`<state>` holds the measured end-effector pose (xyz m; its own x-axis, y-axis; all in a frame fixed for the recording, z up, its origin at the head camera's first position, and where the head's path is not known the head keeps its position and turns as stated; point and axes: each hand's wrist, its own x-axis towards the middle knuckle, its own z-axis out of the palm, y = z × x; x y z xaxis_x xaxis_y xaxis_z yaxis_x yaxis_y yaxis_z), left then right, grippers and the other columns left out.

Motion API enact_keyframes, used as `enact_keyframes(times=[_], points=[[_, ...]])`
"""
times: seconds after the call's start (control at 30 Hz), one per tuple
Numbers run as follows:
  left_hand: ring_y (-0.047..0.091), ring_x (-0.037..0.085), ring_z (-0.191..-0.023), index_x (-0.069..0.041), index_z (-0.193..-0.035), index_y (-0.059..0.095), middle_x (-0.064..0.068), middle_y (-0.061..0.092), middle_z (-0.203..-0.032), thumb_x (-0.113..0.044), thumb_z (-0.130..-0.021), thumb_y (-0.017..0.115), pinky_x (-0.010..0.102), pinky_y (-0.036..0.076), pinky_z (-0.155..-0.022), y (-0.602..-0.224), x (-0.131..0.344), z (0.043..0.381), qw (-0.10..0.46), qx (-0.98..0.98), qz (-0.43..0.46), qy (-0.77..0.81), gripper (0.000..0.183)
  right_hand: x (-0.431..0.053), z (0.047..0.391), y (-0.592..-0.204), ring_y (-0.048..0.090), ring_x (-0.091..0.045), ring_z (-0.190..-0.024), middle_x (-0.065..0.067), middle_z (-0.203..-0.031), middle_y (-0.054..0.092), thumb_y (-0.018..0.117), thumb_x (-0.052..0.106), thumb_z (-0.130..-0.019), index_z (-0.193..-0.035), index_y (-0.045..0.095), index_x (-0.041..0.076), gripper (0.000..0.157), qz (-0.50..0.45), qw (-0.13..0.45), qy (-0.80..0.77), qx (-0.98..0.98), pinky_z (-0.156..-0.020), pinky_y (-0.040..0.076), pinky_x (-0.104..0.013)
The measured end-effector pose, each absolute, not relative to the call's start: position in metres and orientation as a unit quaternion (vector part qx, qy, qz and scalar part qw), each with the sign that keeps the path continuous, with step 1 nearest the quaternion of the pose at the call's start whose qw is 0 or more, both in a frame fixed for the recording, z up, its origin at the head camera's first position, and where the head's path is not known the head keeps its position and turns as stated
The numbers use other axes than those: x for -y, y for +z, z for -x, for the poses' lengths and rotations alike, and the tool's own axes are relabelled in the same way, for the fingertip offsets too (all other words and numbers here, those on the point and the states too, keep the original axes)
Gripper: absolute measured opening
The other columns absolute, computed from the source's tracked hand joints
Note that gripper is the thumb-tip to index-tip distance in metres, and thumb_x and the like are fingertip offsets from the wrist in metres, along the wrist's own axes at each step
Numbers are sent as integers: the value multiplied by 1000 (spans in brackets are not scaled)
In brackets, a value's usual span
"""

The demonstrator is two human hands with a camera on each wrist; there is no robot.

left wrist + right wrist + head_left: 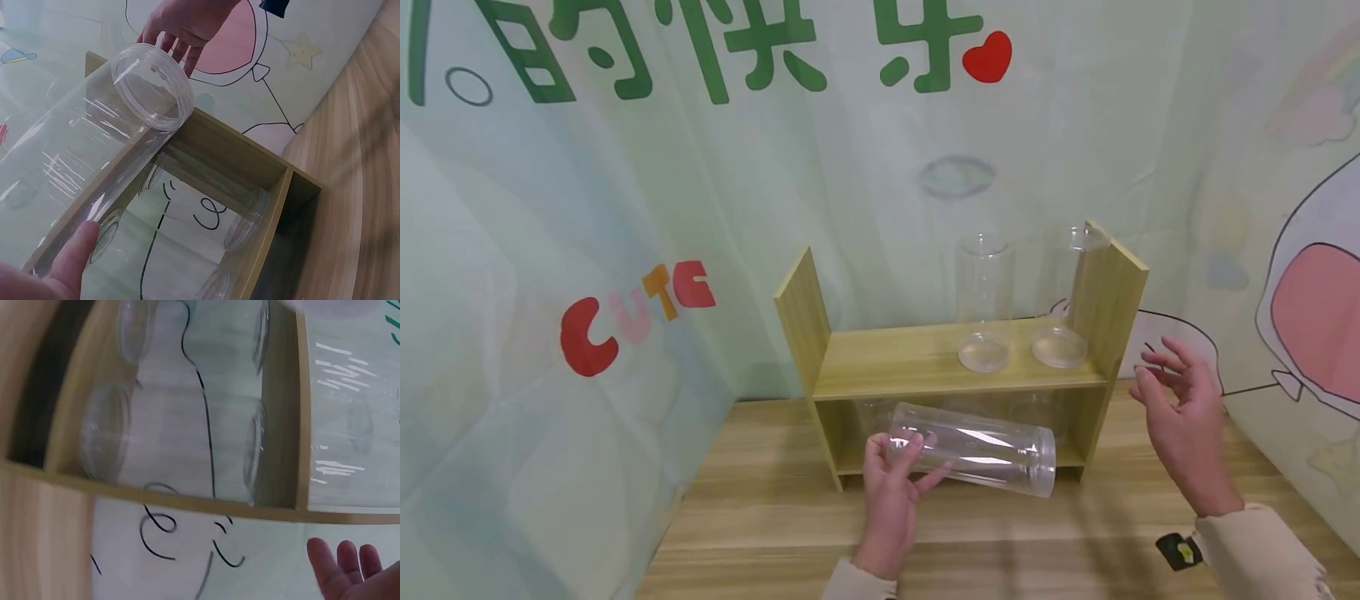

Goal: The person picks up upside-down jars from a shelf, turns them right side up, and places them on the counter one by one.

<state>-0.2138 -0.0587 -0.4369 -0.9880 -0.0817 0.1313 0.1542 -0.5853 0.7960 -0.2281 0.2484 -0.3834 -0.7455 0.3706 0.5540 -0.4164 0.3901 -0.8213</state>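
Jar [981,446], clear and straight-sided, lies on its side in the left hand [891,492], in front of the shelf [887,364] and above the table [752,500], its right end tipped lower. Whether it touches the shelf boards is hard to tell. Thumb and fingers grip it near its left end, leaving the rest of its length unsupported. It looks light and stiff, probably thin plastic, though glass cannot be ruled out. The glossy wall would likely slip under dry fingers and might dent or crack if squeezed hard; a hold round the middle, or one hand at each end, should balance it better. The thick ringed right end seems the firmest part to grasp.

The right hand [1187,425] is raised beside the shelf's right side, fingers loosely bent and holding nothing; a pale, matte sleeve [1262,550] covers its forearm.

Two similar jars [985,352] stand upright on the upper board, toward the right; more lower jars [1037,408] show partly behind the held one. The shelf is flat, square-edged boards with yellowish wood grain. The table has browner, streaked grain. Beyond hangs a softly creased sheet [865,208], printed with green characters [770,42] and a red heart [987,57].
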Motion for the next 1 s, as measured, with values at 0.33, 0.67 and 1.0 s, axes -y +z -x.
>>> enact_keyframes(times=[0.33, 0.67, 1.0], points=[[63, 31, -110, -7, -101, 37, 11, 52, -112, -13, -93, 66, 52, 54, -83, -445, 48, 214, 51, 439, 34, -897, 31, -217, 189, -433, 64, -16, -101, -8, -111, 64, 49, 1, -102, -120, 56, -6, 21, -51, 306, 774, 552, -75, 58, -31], [62, 35, -114, -9, -101, 38, 12, 53, -115, -21, -96, 64, 49, 54, -85, -453, 41, 211, 40, 413, 10, -910, 29, -179, 175, -458, 57, -17, -122, -6, -134, 59, 49, -20, -93, -134, 43, -18, 41, -150, 278, 758, 571, -90, 52, -29], [62, 37, -113, -12, -92, 32, 9, 47, -110, -23, -99, 61, 49, 53, -86, -463, 26, 210, 20, 377, 12, -926, 32, -167, 176, -462, 58, -19, -122, -9, -144, 51, 55, -28, -84, -141, 42, -13, 60, -184, 262, 779, 539, -92, 50, -30]])
